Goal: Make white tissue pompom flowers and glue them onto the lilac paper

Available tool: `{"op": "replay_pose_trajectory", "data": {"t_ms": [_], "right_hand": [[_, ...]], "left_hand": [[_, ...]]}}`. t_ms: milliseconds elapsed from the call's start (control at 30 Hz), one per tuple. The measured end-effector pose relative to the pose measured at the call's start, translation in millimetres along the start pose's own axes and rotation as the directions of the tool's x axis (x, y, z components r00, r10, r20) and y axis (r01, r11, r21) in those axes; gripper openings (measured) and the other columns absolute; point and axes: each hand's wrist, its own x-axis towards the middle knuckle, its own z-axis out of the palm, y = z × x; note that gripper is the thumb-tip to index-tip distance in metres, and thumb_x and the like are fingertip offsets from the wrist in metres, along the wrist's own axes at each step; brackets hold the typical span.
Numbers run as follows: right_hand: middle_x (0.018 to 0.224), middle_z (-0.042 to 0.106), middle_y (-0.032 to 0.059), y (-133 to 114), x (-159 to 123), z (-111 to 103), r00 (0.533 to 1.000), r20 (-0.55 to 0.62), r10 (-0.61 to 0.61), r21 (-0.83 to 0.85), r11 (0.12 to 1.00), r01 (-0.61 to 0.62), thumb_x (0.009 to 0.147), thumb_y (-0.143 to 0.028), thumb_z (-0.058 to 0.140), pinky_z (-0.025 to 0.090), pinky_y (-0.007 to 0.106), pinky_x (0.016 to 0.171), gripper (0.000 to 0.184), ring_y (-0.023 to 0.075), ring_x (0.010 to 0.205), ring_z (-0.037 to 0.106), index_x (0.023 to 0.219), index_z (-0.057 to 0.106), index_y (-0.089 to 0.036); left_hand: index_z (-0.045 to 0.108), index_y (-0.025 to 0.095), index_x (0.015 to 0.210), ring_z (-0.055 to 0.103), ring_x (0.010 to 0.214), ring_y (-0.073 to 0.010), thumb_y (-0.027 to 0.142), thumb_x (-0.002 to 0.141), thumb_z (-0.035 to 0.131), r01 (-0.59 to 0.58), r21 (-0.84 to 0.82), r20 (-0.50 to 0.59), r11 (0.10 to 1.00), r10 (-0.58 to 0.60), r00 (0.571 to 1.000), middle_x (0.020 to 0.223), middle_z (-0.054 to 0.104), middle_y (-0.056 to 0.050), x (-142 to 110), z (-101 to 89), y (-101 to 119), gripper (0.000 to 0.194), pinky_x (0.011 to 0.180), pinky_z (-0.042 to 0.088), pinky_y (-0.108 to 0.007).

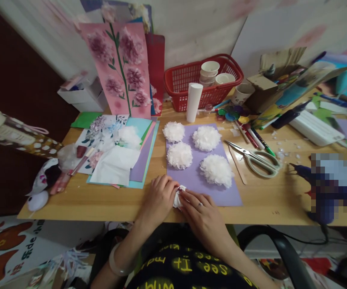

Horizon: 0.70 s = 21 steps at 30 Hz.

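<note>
Between my two hands, at the table's front edge, is a small folded piece of white tissue paper (177,199). My left hand (160,198) has its fingers closed on the tissue from the left. From the right, my right hand (201,208), with a ring on one finger, presses its fingertips onto the same tissue. Just beyond the hands lies a sheet of purple paper (188,180). Several fluffy white paper flowers sit on it, one (216,170) close to my right hand and another (179,155) farther left.
Scissors (262,160) and a wooden stick (237,164) lie right of the purple sheet. A glue gun (320,180) stands far right, partly pixelated. White tissue sheets (114,164) rest on coloured papers at left. Behind are a white roll (194,102) and a red basket (176,90) holding cups.
</note>
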Motion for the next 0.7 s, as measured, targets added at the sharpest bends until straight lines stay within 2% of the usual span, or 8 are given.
{"op": "replay_pose_trajectory", "data": {"t_ms": [200, 300, 400, 467, 567, 700], "right_hand": [[0.122, 0.07, 0.0132, -1, -6, 6, 0.999, -0.036, 0.04, 0.061, 0.997, -0.038, 0.099, -0.012, 0.048, 0.053, 0.041, 0.087, 0.026, 0.0261, 0.112, 0.062, 0.118, 0.066, -0.014], [0.126, 0.065, 0.0168, -1, -9, 9, 0.989, -0.075, 0.127, 0.063, 0.99, -0.122, 0.099, -0.017, 0.05, 0.056, 0.042, 0.085, 0.026, 0.0281, 0.11, 0.063, 0.116, 0.068, -0.017], [0.129, 0.063, 0.0194, -1, -10, 10, 0.977, -0.091, 0.193, 0.062, 0.98, -0.188, 0.098, -0.02, 0.053, 0.057, 0.045, 0.085, 0.023, 0.0309, 0.11, 0.063, 0.112, 0.071, -0.017], [0.128, 0.065, 0.0182, 0, -10, 9, 0.981, -0.077, 0.178, 0.061, 0.983, -0.173, 0.098, -0.019, 0.054, 0.056, 0.048, 0.088, 0.022, 0.0324, 0.114, 0.061, 0.112, 0.07, -0.017], [0.129, 0.065, 0.0168, 1, -9, 7, 0.984, -0.063, 0.165, 0.056, 0.985, -0.162, 0.098, -0.019, 0.053, 0.056, 0.051, 0.088, 0.021, 0.0325, 0.116, 0.059, 0.112, 0.069, -0.017], [0.129, 0.063, 0.0182, -2, -8, 6, 0.977, -0.093, 0.192, 0.061, 0.981, -0.187, 0.098, -0.018, 0.052, 0.057, 0.049, 0.089, 0.022, 0.0311, 0.117, 0.056, 0.109, 0.071, -0.017]], "left_hand": [[0.058, 0.019, 0.092, 0.057, 0.095, -0.0223, 0.017, 0.097, 0.048, 0.091, -0.129, 0.061, 0.987, -0.084, 0.995, 0.097, 0.06, -0.005, 5, -2.5, 1, 0.011, 0.086, 0.047, -0.038], [0.057, 0.02, 0.091, 0.059, 0.094, -0.0222, 0.017, 0.096, 0.049, 0.142, -0.191, 0.115, 0.971, -0.121, 0.986, 0.095, 0.064, -0.005, 7, -4.2, 3, 0.011, 0.085, 0.048, -0.037], [0.059, 0.021, 0.102, 0.063, 0.095, -0.0207, 0.018, 0.096, 0.052, 0.202, -0.301, 0.15, 0.932, -0.163, 0.975, 0.098, 0.068, -0.004, 8, -4.8, 4, 0.01, 0.085, 0.049, -0.035], [0.059, 0.022, 0.114, 0.065, 0.096, -0.0197, 0.018, 0.094, 0.056, 0.24, -0.355, 0.149, 0.904, -0.198, 0.969, 0.101, 0.07, -0.003, 8, -4.5, 4, 0.02, 0.087, 0.05, -0.033], [0.065, 0.022, 0.108, 0.065, 0.096, -0.0193, 0.018, 0.093, 0.059, 0.186, -0.335, 0.117, 0.923, -0.155, 0.981, 0.1, 0.071, -0.003, 10, -3.7, 3, 0.017, 0.088, 0.05, -0.033], [0.07, 0.021, 0.091, 0.064, 0.091, -0.0199, 0.019, 0.092, 0.062, -0.002, -0.181, -0.061, 0.984, -0.009, 0.998, 0.092, 0.069, -0.003, 10, -2.4, 0, 0.009, 0.083, 0.049, -0.034]]}}
